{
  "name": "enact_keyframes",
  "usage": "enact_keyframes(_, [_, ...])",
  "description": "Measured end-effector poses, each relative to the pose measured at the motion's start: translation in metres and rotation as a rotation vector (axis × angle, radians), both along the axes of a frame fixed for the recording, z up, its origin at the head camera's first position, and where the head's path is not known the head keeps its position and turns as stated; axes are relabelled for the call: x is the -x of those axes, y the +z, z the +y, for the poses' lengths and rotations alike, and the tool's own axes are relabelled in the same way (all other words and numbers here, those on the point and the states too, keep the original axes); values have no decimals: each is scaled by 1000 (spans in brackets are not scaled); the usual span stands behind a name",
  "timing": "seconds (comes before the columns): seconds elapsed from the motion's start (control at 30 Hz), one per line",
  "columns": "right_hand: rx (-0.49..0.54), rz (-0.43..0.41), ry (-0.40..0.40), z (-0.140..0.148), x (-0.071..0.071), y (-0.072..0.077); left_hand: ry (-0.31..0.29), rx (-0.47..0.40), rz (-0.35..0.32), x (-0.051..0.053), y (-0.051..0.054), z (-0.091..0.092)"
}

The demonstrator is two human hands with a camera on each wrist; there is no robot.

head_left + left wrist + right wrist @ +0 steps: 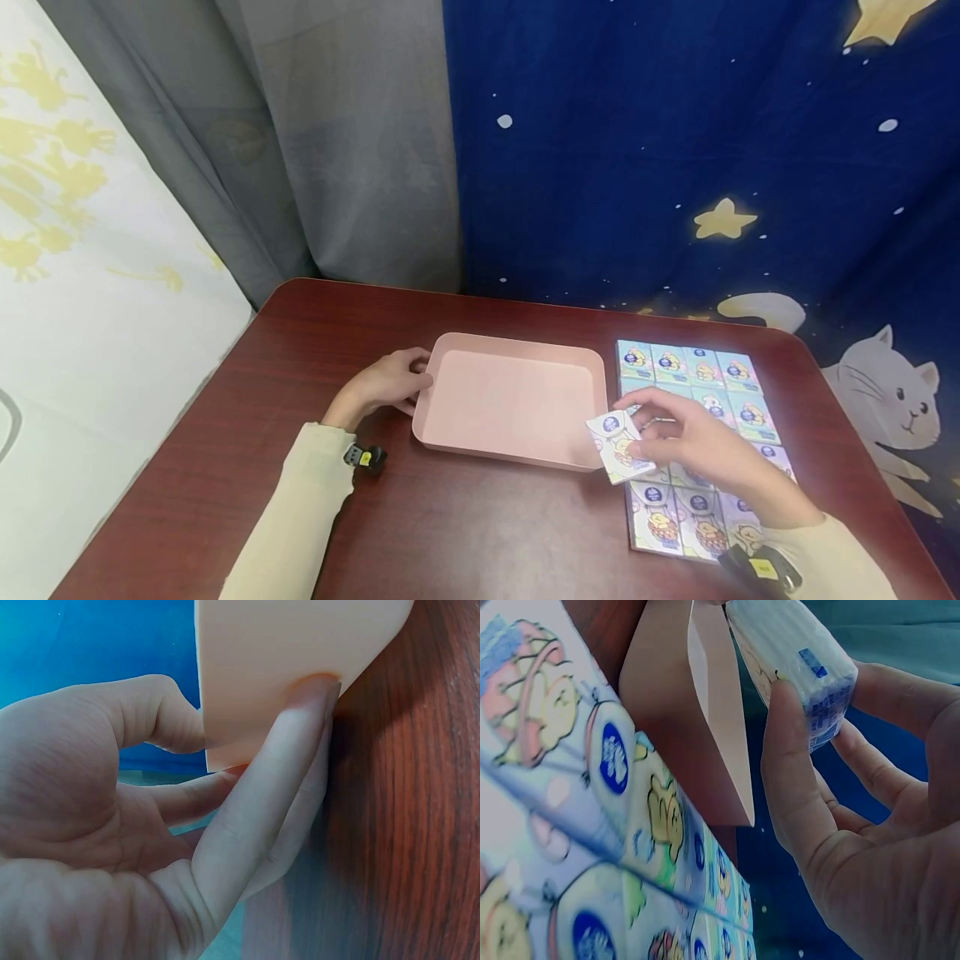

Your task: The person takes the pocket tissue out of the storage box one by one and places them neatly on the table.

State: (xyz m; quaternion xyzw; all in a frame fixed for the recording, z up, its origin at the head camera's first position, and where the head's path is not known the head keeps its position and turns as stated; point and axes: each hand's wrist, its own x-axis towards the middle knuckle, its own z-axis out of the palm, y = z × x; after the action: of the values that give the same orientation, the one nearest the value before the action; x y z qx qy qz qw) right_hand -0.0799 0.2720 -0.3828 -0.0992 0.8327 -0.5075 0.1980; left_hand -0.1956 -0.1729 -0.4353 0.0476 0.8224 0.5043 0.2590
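A pink tray [517, 400] lies on the table, its inside bare. At its left end, my left hand [390, 379] pinches the rim. In the left wrist view the thumb of the left hand [225, 802] meets the edge of the tray [277, 660], while the fingers press the outer wall. My right hand [693, 437] pinches a small tissue pack [621, 446] with a cartoon print, tilted near the tray's right front corner. The right wrist view shows that tissue pack [810, 675] between thumb and fingers of the right hand [877, 802], its clear wrapper visible.
Rows of similar tissue packs [701, 525] lie side by side right of the tray, partly hidden under my right hand and arm. The dark red wooden table [465, 533] extends in front of the tray. Grey and blue curtains [600, 167] hang behind its far edge.
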Motion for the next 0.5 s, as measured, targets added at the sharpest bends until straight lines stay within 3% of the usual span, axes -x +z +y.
enact_keyframes(0.37, [-76, 41, -70, 34, -26, -4, -4, 11, -6, -1, 3, 2])
enact_keyframes(0.5, [-112, 9, -107, 45, -31, -4, -4, 14, -5, -2, 4, 1])
